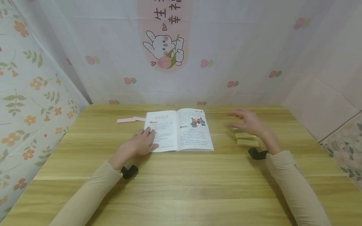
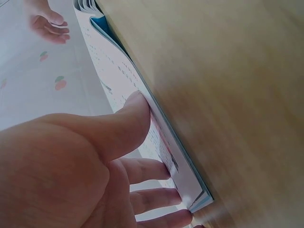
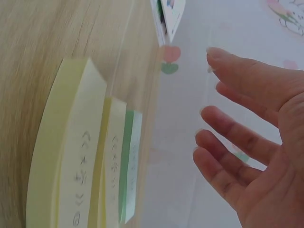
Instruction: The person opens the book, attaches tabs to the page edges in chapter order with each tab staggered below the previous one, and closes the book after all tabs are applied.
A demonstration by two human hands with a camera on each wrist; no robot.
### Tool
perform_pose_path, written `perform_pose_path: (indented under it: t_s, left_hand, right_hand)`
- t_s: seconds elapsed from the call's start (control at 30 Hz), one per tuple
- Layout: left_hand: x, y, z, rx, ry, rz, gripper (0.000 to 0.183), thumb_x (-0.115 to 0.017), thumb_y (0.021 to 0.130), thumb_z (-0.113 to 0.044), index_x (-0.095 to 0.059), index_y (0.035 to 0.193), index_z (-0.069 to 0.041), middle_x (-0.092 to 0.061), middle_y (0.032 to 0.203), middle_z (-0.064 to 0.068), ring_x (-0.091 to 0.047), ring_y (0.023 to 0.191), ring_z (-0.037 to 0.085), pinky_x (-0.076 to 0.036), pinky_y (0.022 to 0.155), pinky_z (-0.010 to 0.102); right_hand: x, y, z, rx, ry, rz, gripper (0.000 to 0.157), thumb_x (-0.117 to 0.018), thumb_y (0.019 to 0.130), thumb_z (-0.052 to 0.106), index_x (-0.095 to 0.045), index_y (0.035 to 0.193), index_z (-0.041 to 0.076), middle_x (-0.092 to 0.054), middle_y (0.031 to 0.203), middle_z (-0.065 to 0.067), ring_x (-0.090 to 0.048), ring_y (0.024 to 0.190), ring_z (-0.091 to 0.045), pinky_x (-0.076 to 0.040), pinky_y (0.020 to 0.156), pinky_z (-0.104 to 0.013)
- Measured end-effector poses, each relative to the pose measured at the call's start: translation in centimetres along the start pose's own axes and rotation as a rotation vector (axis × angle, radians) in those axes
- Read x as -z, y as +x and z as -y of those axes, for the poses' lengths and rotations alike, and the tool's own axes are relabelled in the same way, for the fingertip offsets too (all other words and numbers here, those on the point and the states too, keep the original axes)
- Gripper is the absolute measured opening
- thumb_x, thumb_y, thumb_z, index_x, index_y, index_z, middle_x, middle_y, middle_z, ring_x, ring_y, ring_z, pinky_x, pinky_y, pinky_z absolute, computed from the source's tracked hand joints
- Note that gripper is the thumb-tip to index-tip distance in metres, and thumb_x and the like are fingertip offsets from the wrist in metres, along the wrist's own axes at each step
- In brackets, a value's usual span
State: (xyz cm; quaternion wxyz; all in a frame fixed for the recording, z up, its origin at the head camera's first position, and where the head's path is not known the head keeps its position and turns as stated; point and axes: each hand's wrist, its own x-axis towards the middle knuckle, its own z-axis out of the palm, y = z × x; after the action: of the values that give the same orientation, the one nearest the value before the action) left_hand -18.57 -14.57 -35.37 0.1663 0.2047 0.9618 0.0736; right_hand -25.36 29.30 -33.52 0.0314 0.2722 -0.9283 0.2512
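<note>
An open white paper book with printed text (image 1: 195, 138) lies on the wood-grain tabletop (image 1: 181, 182). The left hand (image 1: 138, 143) rests spread fingers on its left page, gripping nothing; the right hand (image 1: 251, 124), loosely open and holding nothing, hovers near two yellow rectangular paper pads (image 1: 247, 143) and a green paper pad (image 3: 129, 166). Pale pink paper strips (image 1: 126, 120) lie left of the book.

The curtain (image 1: 210, 47) ahead of me reads 生 and 幸. Double angle brackets show on my yellow sticky pads (image 3: 76, 152); my book (image 1: 178, 133) has print too small to read.
</note>
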Motion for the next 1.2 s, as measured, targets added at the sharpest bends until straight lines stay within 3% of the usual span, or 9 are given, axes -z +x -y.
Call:
perform_pose_path:
  t_s: [0.77,1.2]
  left_hand:
    - [0.0,-0.1,-0.1,0.000,0.003,-0.013,0.065,-0.044,0.108,-0.033,-0.026,0.153,0.011,-0.020,0.158,0.035,-0.020,0.143,0.055,-0.025,0.112,0.068]
    - [-0.1,0.0,-0.1,0.010,0.001,-0.001,0.066,-0.043,0.108,-0.034,-0.025,0.154,0.010,-0.017,0.159,0.035,-0.018,0.144,0.056,-0.024,0.113,0.067]
  right_hand:
    - [0.6,-1.0,-2.9,-0.122,0.040,0.054,0.050,-0.071,0.096,0.023,-0.059,0.136,-0.004,-0.057,0.138,-0.025,-0.052,0.123,-0.046,-0.042,0.102,-0.060]
    - [0.8,-1.6,-3.5,-0.208,0.028,0.114,0.052,-0.073,0.094,0.025,-0.060,0.134,-0.005,-0.059,0.132,-0.028,-0.056,0.118,-0.046,-0.045,0.098,-0.060]
